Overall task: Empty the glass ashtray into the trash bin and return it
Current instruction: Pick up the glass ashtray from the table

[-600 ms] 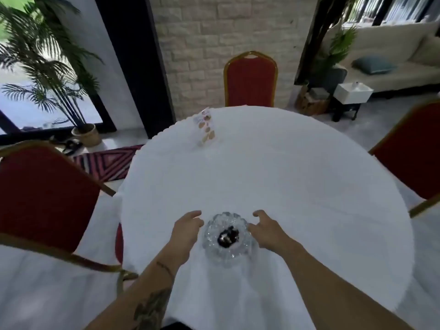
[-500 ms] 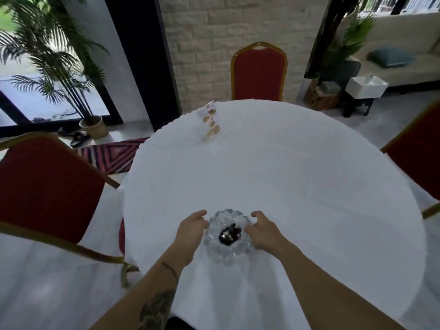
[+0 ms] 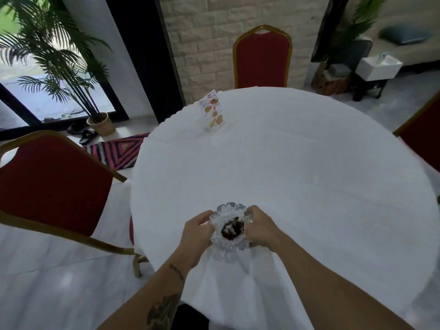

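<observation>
A scalloped clear glass ashtray (image 3: 229, 248) with dark ash and butts in its middle sits near the front edge of a round table covered in a white cloth (image 3: 297, 177). My left hand (image 3: 196, 231) grips the ashtray's left rim, and my right hand (image 3: 260, 228) grips its right rim. Both sets of fingers curl around the glass. No trash bin is in view.
A small menu card (image 3: 213, 111) stands at the table's far left. Red chairs with gold frames stand at the left (image 3: 52, 184), far side (image 3: 262, 58) and right (image 3: 421, 144). A potted palm (image 3: 71, 65) and patterned rug (image 3: 116, 151) lie beyond the left chair.
Both hands have closed in from either side of the ashtray and now hold its rim. The view has shifted slightly nearer the table.
</observation>
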`<state>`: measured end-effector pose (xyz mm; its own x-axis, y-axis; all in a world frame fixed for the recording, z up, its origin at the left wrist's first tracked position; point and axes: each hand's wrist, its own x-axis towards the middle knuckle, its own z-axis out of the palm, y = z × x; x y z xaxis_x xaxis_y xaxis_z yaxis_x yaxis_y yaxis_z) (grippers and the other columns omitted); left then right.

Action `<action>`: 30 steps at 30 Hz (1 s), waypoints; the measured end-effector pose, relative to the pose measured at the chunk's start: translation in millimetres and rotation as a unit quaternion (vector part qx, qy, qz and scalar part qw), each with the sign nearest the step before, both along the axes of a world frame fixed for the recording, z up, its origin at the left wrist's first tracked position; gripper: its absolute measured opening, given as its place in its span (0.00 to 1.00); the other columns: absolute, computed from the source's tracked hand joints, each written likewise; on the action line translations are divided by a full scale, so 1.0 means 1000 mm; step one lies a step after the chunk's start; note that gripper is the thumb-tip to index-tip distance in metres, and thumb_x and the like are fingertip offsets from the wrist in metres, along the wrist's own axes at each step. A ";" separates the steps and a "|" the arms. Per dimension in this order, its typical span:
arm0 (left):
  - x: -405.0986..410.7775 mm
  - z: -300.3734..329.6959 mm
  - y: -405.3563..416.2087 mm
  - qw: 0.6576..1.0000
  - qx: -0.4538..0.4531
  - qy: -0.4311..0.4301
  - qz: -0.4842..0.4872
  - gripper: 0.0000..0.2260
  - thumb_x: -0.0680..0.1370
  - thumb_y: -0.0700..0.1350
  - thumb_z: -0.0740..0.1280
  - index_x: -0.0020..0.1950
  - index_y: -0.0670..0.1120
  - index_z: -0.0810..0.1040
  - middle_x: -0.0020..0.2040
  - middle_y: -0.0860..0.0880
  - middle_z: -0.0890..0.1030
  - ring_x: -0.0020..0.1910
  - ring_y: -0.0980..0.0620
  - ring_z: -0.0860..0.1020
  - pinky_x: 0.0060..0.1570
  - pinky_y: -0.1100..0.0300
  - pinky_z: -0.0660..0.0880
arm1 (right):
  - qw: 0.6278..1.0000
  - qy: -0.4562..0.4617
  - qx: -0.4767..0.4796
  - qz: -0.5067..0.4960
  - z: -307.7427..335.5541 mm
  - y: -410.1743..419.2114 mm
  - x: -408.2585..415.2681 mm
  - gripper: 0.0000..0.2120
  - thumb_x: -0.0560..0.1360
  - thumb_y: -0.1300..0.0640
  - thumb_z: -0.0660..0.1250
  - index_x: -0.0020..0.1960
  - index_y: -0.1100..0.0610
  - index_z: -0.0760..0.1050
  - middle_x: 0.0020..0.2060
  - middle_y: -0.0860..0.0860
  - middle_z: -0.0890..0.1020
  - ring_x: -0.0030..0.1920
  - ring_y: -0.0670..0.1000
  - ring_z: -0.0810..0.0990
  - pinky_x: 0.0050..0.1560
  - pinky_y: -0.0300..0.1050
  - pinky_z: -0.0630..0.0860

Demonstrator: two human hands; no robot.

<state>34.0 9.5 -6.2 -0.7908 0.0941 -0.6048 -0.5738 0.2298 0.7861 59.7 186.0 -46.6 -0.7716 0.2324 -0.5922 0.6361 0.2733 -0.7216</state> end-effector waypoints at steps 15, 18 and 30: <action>0.040 0.016 -0.166 0.989 0.013 0.083 -0.118 0.25 0.77 0.27 0.61 0.66 0.51 0.79 0.49 0.51 0.87 0.42 0.53 0.86 0.43 0.56 0.84 | 0.998 0.059 0.007 0.014 0.040 -0.153 0.060 0.16 0.78 0.68 0.57 0.61 0.54 0.66 0.49 0.62 0.77 0.41 0.59 0.80 0.30 0.46 0.77; 0.044 0.002 -0.225 0.980 0.011 0.105 -0.171 0.29 0.74 0.30 0.64 0.71 0.53 0.76 0.59 0.47 0.86 0.55 0.39 0.85 0.59 0.38 0.81 | 0.998 0.065 0.006 -0.024 0.037 -0.212 0.081 0.17 0.77 0.69 0.57 0.61 0.52 0.67 0.47 0.61 0.76 0.38 0.57 0.76 0.28 0.45 0.76; 0.080 -0.012 -0.365 0.972 -0.027 0.119 -0.200 0.15 0.69 0.42 0.73 0.50 0.61 0.83 0.47 0.54 0.89 0.49 0.50 0.87 0.56 0.42 0.83 | 0.987 0.044 -0.051 -0.148 0.023 -0.366 0.131 0.17 0.74 0.70 0.64 0.60 0.58 0.75 0.54 0.58 0.81 0.48 0.59 0.85 0.47 0.61 0.86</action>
<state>113.8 -355.4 -17.9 -0.8156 0.3957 -0.4222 -0.2342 0.4413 0.8662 190.6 -180.0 -23.7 -0.7280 0.3984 -0.5579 0.6108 0.0074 -0.7918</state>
